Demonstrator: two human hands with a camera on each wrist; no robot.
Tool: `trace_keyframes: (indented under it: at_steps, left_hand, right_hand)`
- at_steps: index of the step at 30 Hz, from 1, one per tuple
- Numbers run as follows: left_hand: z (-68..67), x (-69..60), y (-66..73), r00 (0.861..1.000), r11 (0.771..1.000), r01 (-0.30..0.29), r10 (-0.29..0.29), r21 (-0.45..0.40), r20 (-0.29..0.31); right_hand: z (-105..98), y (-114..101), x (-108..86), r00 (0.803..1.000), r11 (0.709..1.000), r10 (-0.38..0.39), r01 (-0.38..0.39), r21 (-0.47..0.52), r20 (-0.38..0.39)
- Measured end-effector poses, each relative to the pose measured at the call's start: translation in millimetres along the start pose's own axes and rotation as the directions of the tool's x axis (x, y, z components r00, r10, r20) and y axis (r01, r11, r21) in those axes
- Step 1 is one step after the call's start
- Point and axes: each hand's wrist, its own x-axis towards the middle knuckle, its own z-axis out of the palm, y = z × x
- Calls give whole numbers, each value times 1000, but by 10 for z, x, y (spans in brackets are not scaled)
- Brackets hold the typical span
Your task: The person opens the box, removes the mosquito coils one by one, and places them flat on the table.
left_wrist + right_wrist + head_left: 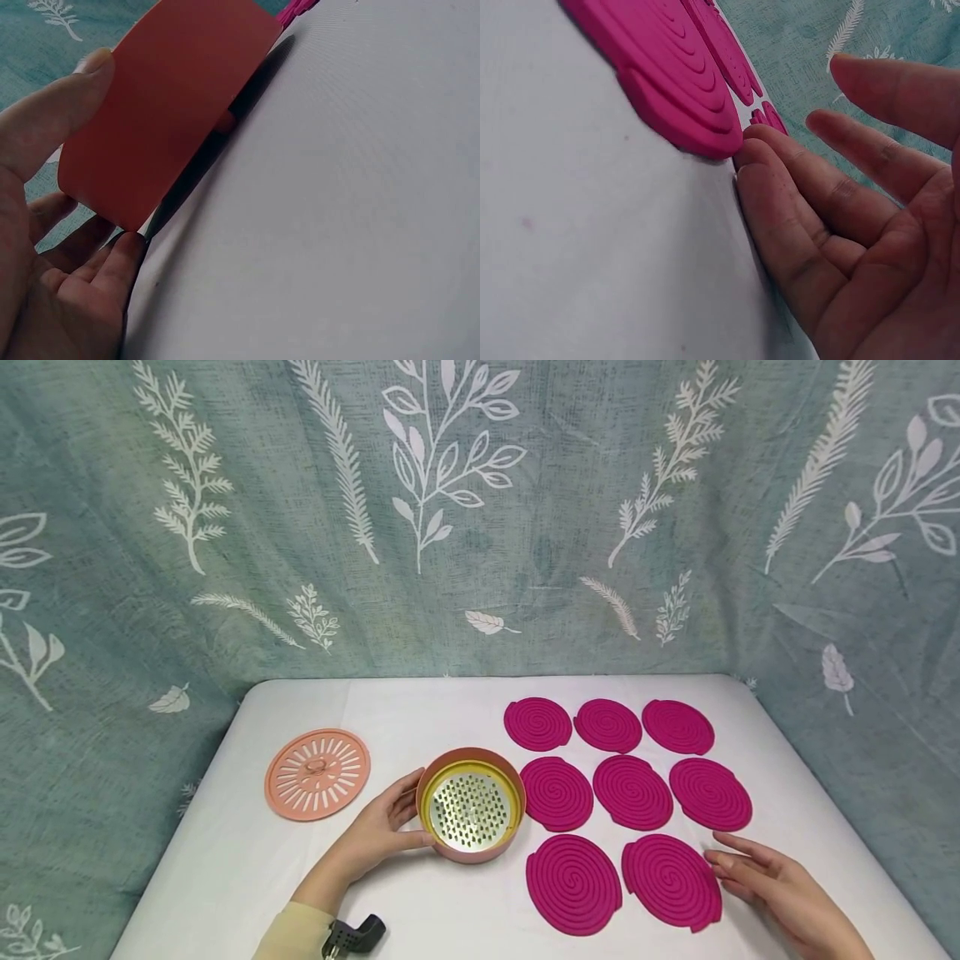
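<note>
A round orange bowl (470, 858) with a yellow ring and a perforated metal grater plate (471, 812) inside stands left of the pink mats. My left hand (378, 831) holds it by its left side. In the left wrist view the thumb lies on the bowl's wall (172, 105), with the other fingers near its lower edge. My right hand (783, 893) rests at the right edge of a magenta spiral mat (671, 882). The right wrist view shows its lower fingertips beside that mat (675, 82), while thumb and index are spread apart with nothing between them.
Several more magenta spiral mats (573, 883) lie in rows on the white table (435, 910), right of the bowl. A slotted orange round lid (317, 775) with a small ring handle lies at the left. A patterned green cloth (480, 593) hangs behind the table.
</note>
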Motion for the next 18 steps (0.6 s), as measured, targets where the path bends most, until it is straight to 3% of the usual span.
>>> trace_keyframes:
  at_steps: [6,11,15,18]
  left_hand:
    - [16,-1,3,1000,1000,0,0,-14,7]
    - [-24,-15,44,1000,999,20,-19,-43,14]
    - [-131,-2,121,999,999,49,-49,-21,12]
    - [-245,81,257,999,996,37,-38,75,12]
  right_hand:
    - [-29,-21,-22,1000,1000,-16,16,-9,-24]
    - [-72,-166,45,994,993,-77,70,-97,-76]
    - [-87,-390,212,981,963,-177,158,-218,-74]
    - [-46,-624,397,966,921,-251,220,-320,-58]
